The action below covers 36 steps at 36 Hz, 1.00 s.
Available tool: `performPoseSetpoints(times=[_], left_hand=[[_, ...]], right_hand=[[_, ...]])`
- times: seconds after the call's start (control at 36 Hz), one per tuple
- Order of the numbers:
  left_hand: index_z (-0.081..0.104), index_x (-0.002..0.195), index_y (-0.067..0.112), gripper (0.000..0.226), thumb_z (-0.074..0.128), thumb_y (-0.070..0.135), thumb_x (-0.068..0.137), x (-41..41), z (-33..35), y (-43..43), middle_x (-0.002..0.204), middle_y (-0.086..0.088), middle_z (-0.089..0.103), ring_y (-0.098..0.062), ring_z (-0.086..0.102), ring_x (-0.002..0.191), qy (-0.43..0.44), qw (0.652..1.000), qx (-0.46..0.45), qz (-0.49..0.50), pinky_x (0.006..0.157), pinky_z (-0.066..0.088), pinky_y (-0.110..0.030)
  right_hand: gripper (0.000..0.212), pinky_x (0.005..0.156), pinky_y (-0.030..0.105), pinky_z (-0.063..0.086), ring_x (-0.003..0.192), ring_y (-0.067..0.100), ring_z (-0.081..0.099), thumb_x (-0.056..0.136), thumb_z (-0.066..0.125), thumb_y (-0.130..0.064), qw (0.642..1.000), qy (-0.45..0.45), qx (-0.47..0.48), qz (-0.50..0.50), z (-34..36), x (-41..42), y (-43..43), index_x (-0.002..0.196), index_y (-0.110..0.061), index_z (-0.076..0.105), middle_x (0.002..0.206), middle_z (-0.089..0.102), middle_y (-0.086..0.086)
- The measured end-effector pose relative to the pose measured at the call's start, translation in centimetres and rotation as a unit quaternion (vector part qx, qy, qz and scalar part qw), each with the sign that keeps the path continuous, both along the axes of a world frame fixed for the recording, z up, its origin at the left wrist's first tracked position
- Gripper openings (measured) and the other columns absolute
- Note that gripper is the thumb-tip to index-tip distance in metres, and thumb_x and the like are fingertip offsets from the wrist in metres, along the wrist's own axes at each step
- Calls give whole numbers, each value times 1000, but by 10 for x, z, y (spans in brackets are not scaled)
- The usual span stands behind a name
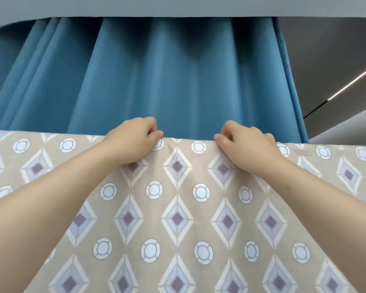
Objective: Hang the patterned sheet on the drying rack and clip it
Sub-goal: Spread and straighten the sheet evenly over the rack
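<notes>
The patterned sheet [178, 208], beige with purple diamonds and pale circles, fills the lower half of the view, and its top fold runs level across the frame. My left hand [133, 138] grips that top fold left of centre, fingers curled over it. My right hand [245, 142] grips the same fold right of centre, thumb and fingers pinching the cloth. The two hands are a short gap apart. The drying rack is hidden under the sheet. No clip is in view.
A blue pleated curtain [167, 81] hangs close behind the sheet. A grey ceiling ledge [178, 6] runs above it. At the right is a grey wall with a thin light strip [353, 83].
</notes>
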<state>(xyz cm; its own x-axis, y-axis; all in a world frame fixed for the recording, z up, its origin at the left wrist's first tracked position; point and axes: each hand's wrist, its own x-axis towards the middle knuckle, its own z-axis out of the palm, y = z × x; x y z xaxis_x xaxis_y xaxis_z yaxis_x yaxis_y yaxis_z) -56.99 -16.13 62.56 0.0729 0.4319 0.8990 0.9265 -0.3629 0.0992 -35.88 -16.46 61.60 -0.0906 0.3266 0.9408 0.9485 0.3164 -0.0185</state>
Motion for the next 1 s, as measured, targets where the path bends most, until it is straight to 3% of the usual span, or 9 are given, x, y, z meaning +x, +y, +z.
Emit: performPoseSetpoints(times=[0.06, 0.17, 0.28, 0.39, 0.5, 0.58, 0.64, 0.83, 1.0], left_hand=[[39, 69, 20, 30, 40, 33, 96, 1, -3, 1, 76, 5, 46, -21, 46, 79, -10, 1000, 11, -2, 70, 35, -33], [49, 78, 22, 23, 40, 35, 95, -3, -5, -5, 85, 9, 51, -19, 56, 78, -22, 1000, -8, 3, 85, 38, -37], [55, 83, 24, 16, 47, 33, 93, -16, -6, -8, 86, 12, 59, -11, 52, 70, -51, 998, -32, -30, 89, 39, -37], [59, 74, 20, 16, 60, 27, 88, -21, 6, -16, 80, 5, 61, -14, 54, 73, -84, 990, -49, -106, 69, 43, -28], [56, 73, 23, 17, 57, 29, 89, -7, 18, -18, 81, 8, 59, -21, 57, 84, -58, 996, 10, -64, 77, 47, -33], [55, 81, 21, 14, 49, 27, 93, 2, 11, -14, 88, 3, 60, -23, 58, 58, -48, 996, 11, -72, 59, 48, -29], [52, 90, 23, 13, 42, 30, 95, 2, 5, -10, 89, -1, 61, -19, 54, 48, -6, 999, -17, -51, 57, 45, -28], [46, 75, 22, 37, 29, 47, 95, -17, -5, -2, 73, 7, 57, -21, 50, 85, -19, 997, 0, 77, 80, 26, -35], [60, 91, 36, 23, 38, 39, 95, -43, -10, -3, 92, 15, 59, -13, 50, 101, -11, 999, 26, -38, 102, 30, -39]], right_hand=[[18, 82, 35, 25, 91, 19, 42, 96, 33, -41, 999, -13, -29, 34, 0, -18, 2, 94, -29, 47, 72, 51, -12], [17, 84, 33, 30, 90, 21, 54, 97, 37, -32, 994, -27, -41, 93, 1, -39, 4, 90, -25, 50, 93, 65, -7], [19, 73, 28, 35, 55, 13, 48, 96, 42, -31, 989, 1, -47, 142, 3, -38, 2, 83, -21, 52, 67, 51, -10], [18, 64, 29, 33, 78, 21, 51, 97, 41, -29, 994, -10, -24, 107, 8, -42, 1, 83, -22, 51, 78, 54, -7], [20, 63, 30, 31, 88, 24, 51, 98, 36, -28, 997, 9, 9, 74, 12, -39, -4, 92, -20, 54, 92, 58, -3], [22, 65, 30, 34, 89, 25, 52, 98, 34, -27, 998, 7, -7, 63, 9, -31, -5, 97, -19, 54, 94, 60, -1], [24, 68, 31, 37, 93, 26, 53, 97, 33, -25, 998, -9, -39, 57, 6, -26, -5, 99, -18, 56, 98, 61, 1], [25, 69, 32, 31, 82, 29, 47, 98, 28, -23, 999, -41, -28, 11, 0, -33, -9, 109, -12, 47, 95, 58, 8], [25, 79, 37, 31, 96, 25, 52, 97, 29, -28, 995, -71, -42, 55, 0, -77, -12, 105, -21, 52, 96, 64, -2]])
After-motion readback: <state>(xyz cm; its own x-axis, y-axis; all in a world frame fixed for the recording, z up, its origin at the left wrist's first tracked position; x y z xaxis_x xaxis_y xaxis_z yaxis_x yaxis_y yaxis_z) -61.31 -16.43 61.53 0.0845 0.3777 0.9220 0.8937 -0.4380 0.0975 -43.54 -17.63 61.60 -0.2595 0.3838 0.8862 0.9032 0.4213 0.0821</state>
